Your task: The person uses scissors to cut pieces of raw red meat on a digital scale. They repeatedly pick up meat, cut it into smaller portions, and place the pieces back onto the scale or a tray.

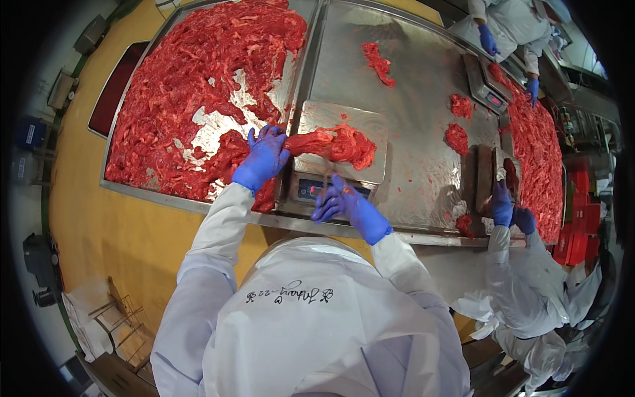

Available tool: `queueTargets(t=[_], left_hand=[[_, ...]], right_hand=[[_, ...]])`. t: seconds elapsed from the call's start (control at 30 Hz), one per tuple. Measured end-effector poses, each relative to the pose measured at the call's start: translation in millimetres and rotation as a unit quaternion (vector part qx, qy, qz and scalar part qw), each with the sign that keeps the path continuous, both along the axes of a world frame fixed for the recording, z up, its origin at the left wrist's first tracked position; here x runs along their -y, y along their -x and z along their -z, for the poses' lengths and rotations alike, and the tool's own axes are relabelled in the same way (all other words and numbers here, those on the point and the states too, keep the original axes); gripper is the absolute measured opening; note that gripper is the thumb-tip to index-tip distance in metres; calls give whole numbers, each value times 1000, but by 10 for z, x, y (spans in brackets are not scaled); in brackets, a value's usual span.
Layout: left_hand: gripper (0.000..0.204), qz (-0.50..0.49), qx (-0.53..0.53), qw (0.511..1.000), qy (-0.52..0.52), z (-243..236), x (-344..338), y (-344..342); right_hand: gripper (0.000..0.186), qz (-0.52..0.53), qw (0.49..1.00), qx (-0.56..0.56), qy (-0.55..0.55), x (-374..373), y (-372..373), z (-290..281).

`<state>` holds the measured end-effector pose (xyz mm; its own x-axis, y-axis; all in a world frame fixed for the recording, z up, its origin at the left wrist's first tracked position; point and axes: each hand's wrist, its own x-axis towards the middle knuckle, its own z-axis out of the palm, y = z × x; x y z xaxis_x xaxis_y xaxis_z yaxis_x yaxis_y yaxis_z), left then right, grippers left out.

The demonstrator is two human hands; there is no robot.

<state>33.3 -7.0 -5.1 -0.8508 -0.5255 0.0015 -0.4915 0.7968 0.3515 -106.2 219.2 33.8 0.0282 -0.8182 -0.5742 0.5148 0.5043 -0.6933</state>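
A long strip of raw red meat (334, 145) lies across the steel plate of a weighing scale (312, 112). My left hand (263, 159), in a blue glove, is at the strip's left end, with the end between thumb and forefinger. My right hand (347, 206), gloved alike, hovers at the scale's front edge, partly over its display panel (308, 190). Its fingers are loosely bent and apart, with no held thing that I can make out. To the left, a large heap of raw meat (178, 92) fills a shallow steel tray and reaches under my left forearm.
Loose meat pieces (378, 64) lie on the steel table (417, 99) right of my scale. Beyond stand two more scales (486, 83) and another meat heap (539, 165). Co-workers' gloved hands (501, 205) work there. Red crates (579, 225) stand at far right.
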Motion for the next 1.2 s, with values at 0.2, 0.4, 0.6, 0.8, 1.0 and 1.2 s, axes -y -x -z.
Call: queueTargets(t=[0.2,0.4,0.6,0.8,1.0,1.2], left_hand=[[40,36,-32,998,27,-104,-225,23],[38,15,-4,999,35,-124,-173,-1],[29,18,-43,999,12,-429,306,-337],[61,-347,221,901,141,77,772,-1321],[35,-54,-19,990,-125,691,18,-300],[29,-197,-181,917,-297,441,802,-774]], right_hand=[[52,19,988,-148,42,424,-117,269],[42,3,999,-36,-31,367,-206,55],[42,180,982,32,50,436,125,-8],[53,161,981,38,102,-536,282,-350],[57,286,950,26,124,-406,541,-204],[51,286,950,29,121,-771,572,-127]])
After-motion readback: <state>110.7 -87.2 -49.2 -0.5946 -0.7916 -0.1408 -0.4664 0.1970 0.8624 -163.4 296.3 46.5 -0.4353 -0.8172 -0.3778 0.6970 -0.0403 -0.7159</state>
